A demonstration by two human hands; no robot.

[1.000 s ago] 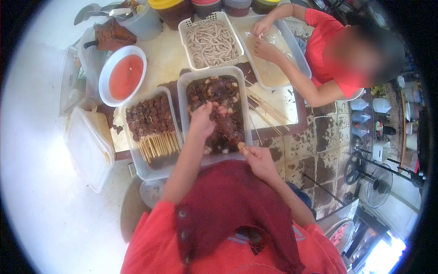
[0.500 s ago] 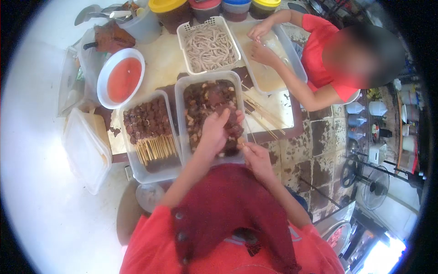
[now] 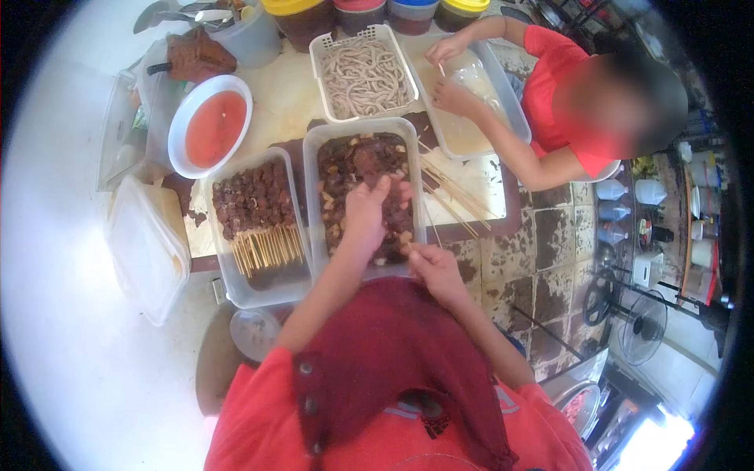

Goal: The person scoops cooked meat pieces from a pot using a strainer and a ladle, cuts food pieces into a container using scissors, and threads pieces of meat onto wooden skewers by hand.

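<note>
My left hand (image 3: 367, 216) is cupped over a clear plastic tub (image 3: 312, 169) of dark meat chunks (image 3: 369, 153) mixed with pale bits. Dark meat shows between its thumb and curled fingers. At the tub's near right corner, my right hand (image 3: 434, 269) pinches a thin bamboo skewer, mostly hidden by the fingers. A pale piece (image 3: 406, 237) sits just above that fingertip grip. To the left, a second tub (image 3: 224, 275) holds rows of finished meat skewers (image 3: 259, 204), their bare sticks (image 3: 267, 250) pointing toward me.
Loose bamboo skewers (image 3: 455, 192) lie right of the tub. Beyond are a white basket of pale strips (image 3: 365, 78), a bowl of red liquid (image 3: 212, 129) and lidded containers (image 3: 357, 16). At right, a co-worker's hands (image 3: 452, 90) hold a small stick over a shallow tray (image 3: 510, 118).
My left hand has shifted slightly left and lower over the meat, and its thumb now points up. My right hand has moved slightly left. The co-worker's hands are a little farther apart.
</note>
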